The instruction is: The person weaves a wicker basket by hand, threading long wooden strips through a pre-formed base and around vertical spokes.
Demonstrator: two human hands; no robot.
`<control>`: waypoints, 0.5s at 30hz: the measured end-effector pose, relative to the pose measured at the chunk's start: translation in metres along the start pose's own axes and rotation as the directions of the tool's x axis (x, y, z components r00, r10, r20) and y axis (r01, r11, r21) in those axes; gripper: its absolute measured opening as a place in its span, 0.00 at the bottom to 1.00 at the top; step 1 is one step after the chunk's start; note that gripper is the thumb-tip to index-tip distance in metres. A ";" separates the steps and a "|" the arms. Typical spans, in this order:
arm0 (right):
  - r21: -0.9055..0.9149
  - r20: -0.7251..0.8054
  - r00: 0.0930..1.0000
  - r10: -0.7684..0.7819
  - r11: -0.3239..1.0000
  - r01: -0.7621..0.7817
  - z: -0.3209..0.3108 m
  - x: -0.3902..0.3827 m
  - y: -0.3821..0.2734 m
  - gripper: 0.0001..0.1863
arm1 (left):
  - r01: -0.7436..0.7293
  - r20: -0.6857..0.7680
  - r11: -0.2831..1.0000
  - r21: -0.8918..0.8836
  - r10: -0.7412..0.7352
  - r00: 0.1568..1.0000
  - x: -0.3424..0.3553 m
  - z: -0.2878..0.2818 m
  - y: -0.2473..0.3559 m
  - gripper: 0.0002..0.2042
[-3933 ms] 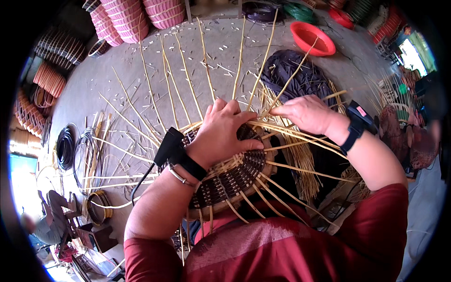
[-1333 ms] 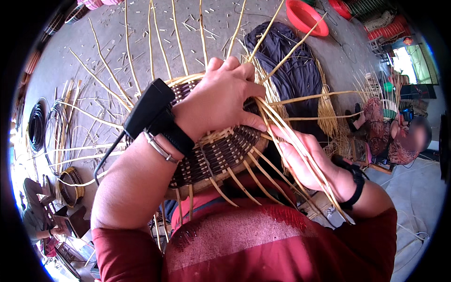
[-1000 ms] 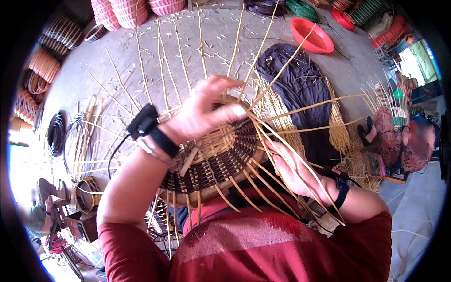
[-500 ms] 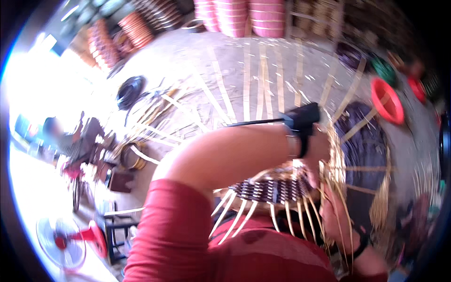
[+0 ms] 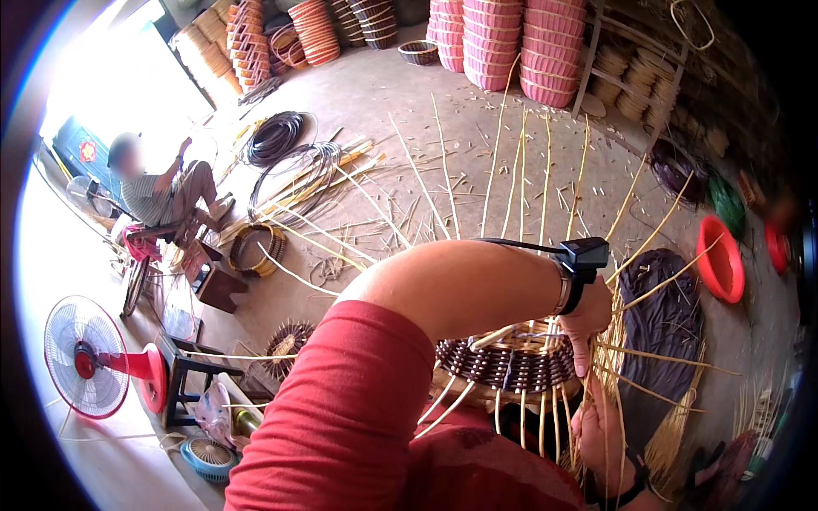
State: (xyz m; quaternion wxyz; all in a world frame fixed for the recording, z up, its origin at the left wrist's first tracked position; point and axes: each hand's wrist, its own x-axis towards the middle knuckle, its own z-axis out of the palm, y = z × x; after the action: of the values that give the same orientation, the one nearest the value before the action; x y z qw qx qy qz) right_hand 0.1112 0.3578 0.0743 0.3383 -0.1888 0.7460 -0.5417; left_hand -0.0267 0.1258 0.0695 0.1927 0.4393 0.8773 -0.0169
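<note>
Woven basket (image 5: 511,366) should handle light and springy; hold by the wall. Left hand (image 5: 588,317) at its right edge, right hand (image 5: 599,430) against pale rods (image 5: 622,426); finger closure cannot be determined.

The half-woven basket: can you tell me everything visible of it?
The half-woven basket shows a dark brown, pale-flecked woven band beside a paler centre, looking like plant fibre. Pale rods fan outward. It sits before the red shirt, partly hidden by the left forearm. The left grip is at its right edge, the right grip just below.
</note>
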 end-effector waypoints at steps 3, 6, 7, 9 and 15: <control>-0.032 0.060 0.995 0.080 0.996 -0.078 -0.011 0.000 -0.001 0.31 | 0.007 -0.152 0.999 0.054 0.001 0.988 -0.016 0.003 -0.004 0.55; -0.115 0.080 0.954 0.289 0.953 -0.279 -0.039 -0.003 -0.014 0.34 | 0.079 -0.182 0.995 0.067 -0.066 0.981 -0.042 -0.025 -0.007 0.58; -0.123 0.083 0.959 0.272 0.958 -0.261 -0.050 -0.006 -0.019 0.33 | 0.136 -0.182 0.990 0.047 -0.125 0.975 -0.056 -0.040 -0.009 0.57; -0.161 0.050 0.987 0.154 0.976 -0.144 -0.079 -0.017 -0.032 0.31 | 0.301 -0.213 0.953 0.034 -0.287 0.934 -0.089 -0.071 -0.009 0.55; -0.627 -0.346 0.870 -0.352 0.777 0.065 -0.176 -0.071 -0.125 0.27 | 0.587 -0.419 0.794 0.157 -0.485 0.768 -0.189 -0.162 -0.045 0.42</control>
State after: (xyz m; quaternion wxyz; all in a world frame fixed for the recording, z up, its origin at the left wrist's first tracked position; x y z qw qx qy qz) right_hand 0.0253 0.4813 0.2448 0.0178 -0.2403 0.9080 -0.3428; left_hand -0.0127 -0.0139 0.2799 -0.0472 0.1856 0.9748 -0.1147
